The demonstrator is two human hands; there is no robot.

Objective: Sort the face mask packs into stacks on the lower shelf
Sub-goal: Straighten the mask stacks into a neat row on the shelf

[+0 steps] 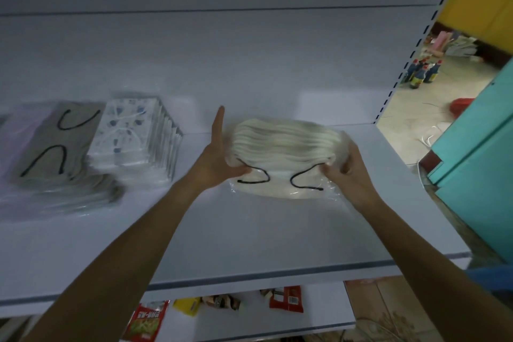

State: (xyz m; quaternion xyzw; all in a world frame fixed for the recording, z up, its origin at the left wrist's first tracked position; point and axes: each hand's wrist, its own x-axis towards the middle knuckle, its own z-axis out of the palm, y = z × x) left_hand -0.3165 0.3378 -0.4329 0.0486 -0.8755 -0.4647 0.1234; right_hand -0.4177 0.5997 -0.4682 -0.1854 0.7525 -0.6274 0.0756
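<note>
- Grey mask stack (55, 153) and patterned white stack (133, 133) lie toward the shelf's (249, 230) left end.
- Left hand (219, 158), fingers straight, braces the cream mask pack (286, 147), right of centre.
- Right hand (347, 169) grips its right end; best to lay it flat, edges squared.

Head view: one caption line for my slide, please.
Left hand presses, right hand grips a cream mask pack on the shelf.

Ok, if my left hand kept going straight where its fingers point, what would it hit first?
Probably the back panel of the shelf. The left hand lies beside the pack, fingers pointing past it; nothing else shows in that line, though depth is unclear.
</note>
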